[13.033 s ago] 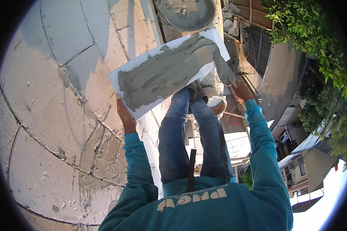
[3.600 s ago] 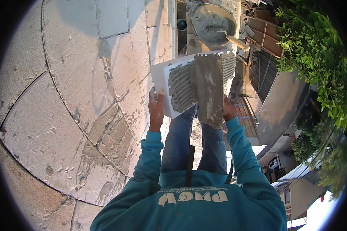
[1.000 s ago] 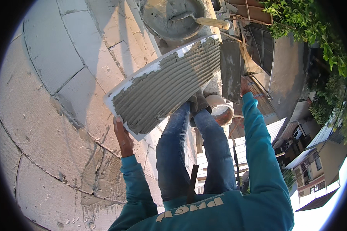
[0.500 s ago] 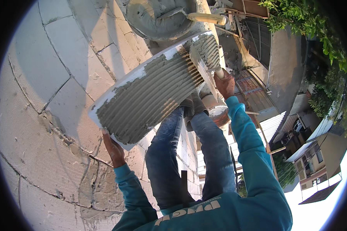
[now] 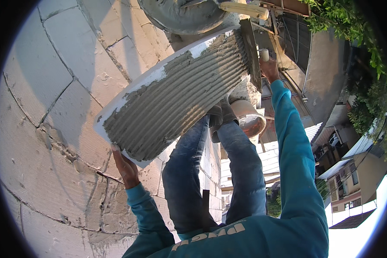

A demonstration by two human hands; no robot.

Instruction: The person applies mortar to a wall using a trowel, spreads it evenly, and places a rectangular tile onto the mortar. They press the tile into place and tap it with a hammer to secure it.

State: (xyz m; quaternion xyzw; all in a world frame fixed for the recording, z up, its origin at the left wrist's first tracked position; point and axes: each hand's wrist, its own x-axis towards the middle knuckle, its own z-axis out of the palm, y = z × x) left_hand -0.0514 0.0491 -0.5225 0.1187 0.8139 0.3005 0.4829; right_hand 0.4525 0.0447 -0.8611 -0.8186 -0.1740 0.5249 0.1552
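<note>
A long white slab (image 5: 155, 77) lies slantwise before me, most of its face under grey mortar (image 5: 176, 94) combed into long parallel ridges. White strips show along its far edge and near left corner. My left hand (image 5: 125, 168) grips that near left corner, fingertips at the edge and the rest of the fingers partly hidden. At the slab's right end, my right hand (image 5: 269, 71) is closed round the pale handle of a notched trowel (image 5: 251, 53). The trowel's blade stands steeply tilted, its edge at the end of the ridges.
A round basin (image 5: 159, 19) of wet mortar sits beyond the slab, with a wooden-handled tool (image 5: 244, 9) across it. A bucket (image 5: 248, 112) stands right of my legs. Pale block wall (image 5: 43, 142) spans the left. Houses and leaves (image 5: 352, 34) show far right.
My right hand has drawn the trowel rightward to the slab's right end, leaving ridges where it passed. The blade is now steeper. My left hand keeps its hold on the corner.
</note>
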